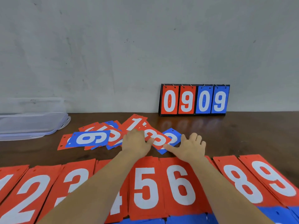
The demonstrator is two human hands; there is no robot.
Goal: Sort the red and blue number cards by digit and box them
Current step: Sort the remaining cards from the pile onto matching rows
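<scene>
A loose heap of red and blue number cards [90,138] lies mid-table, with a blue 6 on top at its left. My left hand [136,142] rests palm down on the heap's right part, thumb touching a red 3 card [156,137]. My right hand [191,147] lies flat with fingers spread on the table, thumb at the lower corner of that red 3, beside a blue card [174,136] under it. Along the near edge runs a row of sorted red stacks: 2 [30,193], 3 [76,177], 5 [146,188], 6 [181,185], 8 [242,185], 9 [275,178]. Blue cards show beneath them.
A clear plastic box with lid [30,123] stands at the back left against the wall. A flip scoreboard reading 0909 [195,100] stands at the back right. Bare dark wood table [250,135] lies right of my hands.
</scene>
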